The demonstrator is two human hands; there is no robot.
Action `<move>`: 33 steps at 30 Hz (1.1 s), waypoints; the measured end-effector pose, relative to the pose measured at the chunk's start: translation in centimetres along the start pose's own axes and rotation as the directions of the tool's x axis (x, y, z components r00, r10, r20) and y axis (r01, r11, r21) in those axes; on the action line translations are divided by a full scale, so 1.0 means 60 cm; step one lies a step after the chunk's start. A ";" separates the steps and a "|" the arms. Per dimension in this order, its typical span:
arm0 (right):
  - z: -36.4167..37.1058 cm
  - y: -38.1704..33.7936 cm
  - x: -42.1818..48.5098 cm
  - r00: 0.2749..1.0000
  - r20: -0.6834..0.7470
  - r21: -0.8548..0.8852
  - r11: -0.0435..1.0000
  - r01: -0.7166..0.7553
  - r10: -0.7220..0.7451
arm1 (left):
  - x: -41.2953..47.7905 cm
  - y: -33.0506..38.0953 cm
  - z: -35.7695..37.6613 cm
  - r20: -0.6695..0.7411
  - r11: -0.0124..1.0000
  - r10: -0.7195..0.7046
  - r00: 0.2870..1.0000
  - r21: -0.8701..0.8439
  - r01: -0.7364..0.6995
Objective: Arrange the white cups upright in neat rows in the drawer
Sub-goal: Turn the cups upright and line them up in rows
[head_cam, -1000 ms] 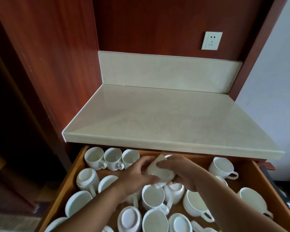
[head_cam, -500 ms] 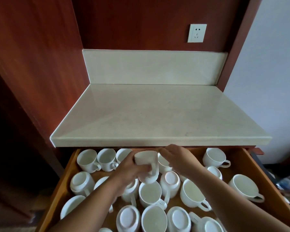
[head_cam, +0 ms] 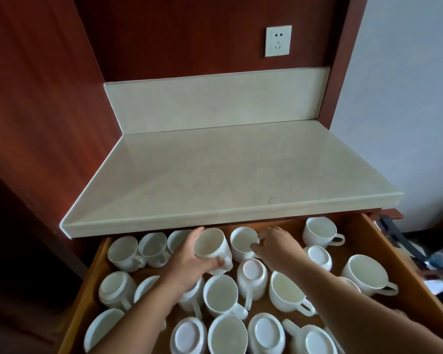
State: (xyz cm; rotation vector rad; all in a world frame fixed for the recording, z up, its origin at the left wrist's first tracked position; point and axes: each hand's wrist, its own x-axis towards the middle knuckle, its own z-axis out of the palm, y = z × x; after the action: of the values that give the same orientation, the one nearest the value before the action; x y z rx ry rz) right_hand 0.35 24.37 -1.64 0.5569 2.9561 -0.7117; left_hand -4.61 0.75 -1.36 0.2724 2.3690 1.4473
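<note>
Head view: white cups inside drawer.

no readable text, labels, brands or numbers on anything in view, cups and wall socket unmarked

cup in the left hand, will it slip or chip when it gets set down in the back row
The cup looks like glazed ceramic, so probably rigid and smooth; the left hand wraps its body, which should hold. It likely chips if knocked against the close-packed neighbouring cups.
</note>
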 end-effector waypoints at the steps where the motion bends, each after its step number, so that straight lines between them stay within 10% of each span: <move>1: 0.000 0.000 0.002 1.000 0.005 0.014 1.000 -0.002 0.002 | 0.002 0.001 0.001 -0.009 1.000 0.008 1.000 0.026 -0.008; 15: 0.027 0.013 0.032 0.993 0.095 -0.154 0.985 0.081 -0.067 | 0.045 -0.013 0.047 -0.149 0.904 0.105 0.983 0.425 -0.032; 26: 0.032 0.003 0.050 0.984 0.161 -0.081 0.993 0.084 -0.070 | 0.075 -0.039 0.063 0.026 0.456 0.296 0.955 0.874 -0.165; 33: 0.039 0.000 0.048 0.992 0.120 -0.011 1.000 0.027 -0.026 | 0.093 -0.048 0.070 0.040 0.426 0.314 0.949 0.887 -0.178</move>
State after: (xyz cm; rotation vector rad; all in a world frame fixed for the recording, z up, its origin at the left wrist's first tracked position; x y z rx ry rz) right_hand -2.40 24.30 -4.10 0.4577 2.8597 -0.7019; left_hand -8.03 4.74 -6.75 0.8327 3.0938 0.0984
